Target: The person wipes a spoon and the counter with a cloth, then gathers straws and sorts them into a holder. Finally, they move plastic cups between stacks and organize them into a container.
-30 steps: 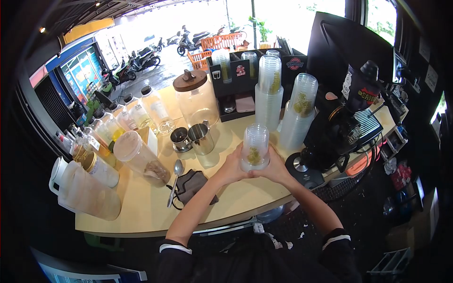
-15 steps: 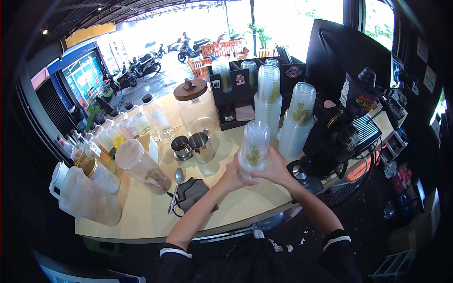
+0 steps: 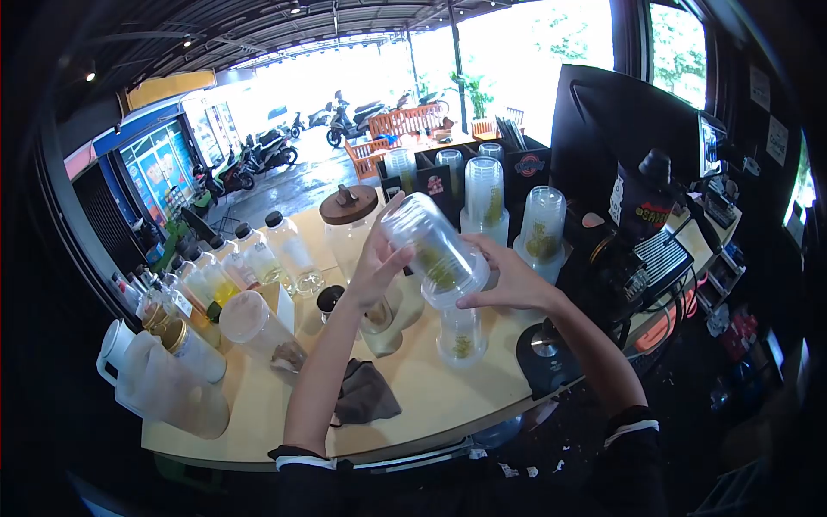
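Held cups (image 3: 437,256) over the counter (image 3: 444,396) — bottles (image 3: 295,255) left, cup stacks (image 3: 542,228) right.

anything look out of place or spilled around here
White scraps litter the floor below the counter, perhaps dropped rubbish. The raised cups tilt, but the left hand and right hand hold them; no obvious spill.

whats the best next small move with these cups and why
Perhaps level the tilted cups slowly: the left hand and right hand hold them at a slant, and another cup stands on the table just below them in view, so a quick swing might knock it.
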Tool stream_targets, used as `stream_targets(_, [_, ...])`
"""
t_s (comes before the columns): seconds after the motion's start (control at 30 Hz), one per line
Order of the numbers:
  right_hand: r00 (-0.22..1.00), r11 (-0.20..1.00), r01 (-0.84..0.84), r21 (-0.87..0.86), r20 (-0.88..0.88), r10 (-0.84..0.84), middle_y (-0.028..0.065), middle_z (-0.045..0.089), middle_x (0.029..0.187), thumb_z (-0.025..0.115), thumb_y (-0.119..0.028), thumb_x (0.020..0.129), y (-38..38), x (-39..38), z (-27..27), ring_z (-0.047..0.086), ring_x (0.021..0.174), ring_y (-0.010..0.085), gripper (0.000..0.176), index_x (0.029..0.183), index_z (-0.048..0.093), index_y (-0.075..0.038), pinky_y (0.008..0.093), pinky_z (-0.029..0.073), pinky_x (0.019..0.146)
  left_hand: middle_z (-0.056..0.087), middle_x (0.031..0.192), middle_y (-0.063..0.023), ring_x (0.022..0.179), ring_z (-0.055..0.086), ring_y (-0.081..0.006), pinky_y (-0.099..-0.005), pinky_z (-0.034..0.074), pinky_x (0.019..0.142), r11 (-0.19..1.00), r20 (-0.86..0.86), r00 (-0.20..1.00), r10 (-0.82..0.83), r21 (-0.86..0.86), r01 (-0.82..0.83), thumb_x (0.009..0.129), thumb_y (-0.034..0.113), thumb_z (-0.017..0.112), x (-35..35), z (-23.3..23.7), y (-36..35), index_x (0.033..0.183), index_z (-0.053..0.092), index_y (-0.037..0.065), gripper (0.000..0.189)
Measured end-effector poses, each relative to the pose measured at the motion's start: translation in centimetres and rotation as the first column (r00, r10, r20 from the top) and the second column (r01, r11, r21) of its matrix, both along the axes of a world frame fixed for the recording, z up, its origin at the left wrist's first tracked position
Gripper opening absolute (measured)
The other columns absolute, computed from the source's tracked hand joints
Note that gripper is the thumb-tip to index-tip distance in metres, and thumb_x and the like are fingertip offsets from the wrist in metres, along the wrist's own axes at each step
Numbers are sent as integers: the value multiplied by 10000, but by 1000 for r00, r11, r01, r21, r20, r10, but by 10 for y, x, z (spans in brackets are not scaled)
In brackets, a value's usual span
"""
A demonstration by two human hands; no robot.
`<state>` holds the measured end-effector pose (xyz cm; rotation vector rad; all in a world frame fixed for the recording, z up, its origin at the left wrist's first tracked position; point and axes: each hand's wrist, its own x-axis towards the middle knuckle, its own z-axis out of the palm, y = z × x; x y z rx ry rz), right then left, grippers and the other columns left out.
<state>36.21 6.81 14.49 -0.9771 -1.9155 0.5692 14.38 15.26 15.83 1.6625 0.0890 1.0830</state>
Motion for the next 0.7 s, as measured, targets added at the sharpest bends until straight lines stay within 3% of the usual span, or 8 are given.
stream_targets(0.03, [1000,1000,-2,8,3,2,183,493,1188,822,-344,596,1,-2,3,535,1056,257,862,1237,388,33,351,431,900,415,1279,-103,1179,424,-188,-319,354,991,997,-9,997,73,-3,-73,803,275,682,4,9,-3,1391,196,30,802])
stream_targets(0.13, [984,999,-1,-39,-181,-6,174,467,1211,826,-282,614,1,-5,3,542,1023,206,823,1236,386,29,306,470,813,446,1230,-95,1151,445,-173,-306,389,959,991,75,988,133,4,-134,820,213,669,6,15,5,1350,260,22,696])
stream_targets(0.2, [911,985,133,-112,-378,-166,146,511,1150,818,-208,640,4,-5,-2,550,963,145,728,1200,416,25,254,480,725,464,1198,-95,1120,470,-165,-303,410,938,992,157,980,124,-31,-121,822,212,669,10,15,6,1312,289,18,650])
stream_targets(0.23, [899,998,67,4,-433,-59,91,589,987,748,-161,736,8,-7,-4,572,837,96,454,1073,509,29,228,476,666,469,1193,-98,1097,487,-163,-301,422,927,987,179,972,156,-72,-145,825,223,666,11,16,3,1306,285,19,647])
stream_targets(0.27, [900,998,65,11,-432,-54,91,589,987,748,-161,736,8,-8,-5,572,837,96,454,1073,509,29,228,476,666,473,1188,-102,1074,505,-161,-300,434,916,979,198,962,187,-114,-167,827,233,662,13,17,1,1301,281,19,645])
stream_targets(0.33, [811,976,-141,-163,-585,19,57,620,795,663,-138,821,3,-13,1,587,710,91,209,907,581,34,211,475,636,483,1165,-103,1032,531,-161,-299,456,894,971,202,951,235,-102,-218,828,239,661,18,15,4,1296,269,15,651])
stream_targets(0.5, [828,993,-94,-75,-560,36,60,619,724,609,-137,864,4,-15,9,591,657,85,173,812,609,28,207,484,624,490,1125,-85,995,535,-144,-284,461,865,949,226,935,275,-222,-225,828,223,664,26,19,0,1274,292,11,617])
stream_targets(0.7, [829,993,-97,-72,-558,41,57,618,722,603,-148,869,14,-9,5,598,669,91,189,816,607,34,215,495,615,512,1095,-84,970,538,-124,-268,470,820,935,222,910,350,-142,-324,817,211,679,34,14,10,1252,327,-4,599])
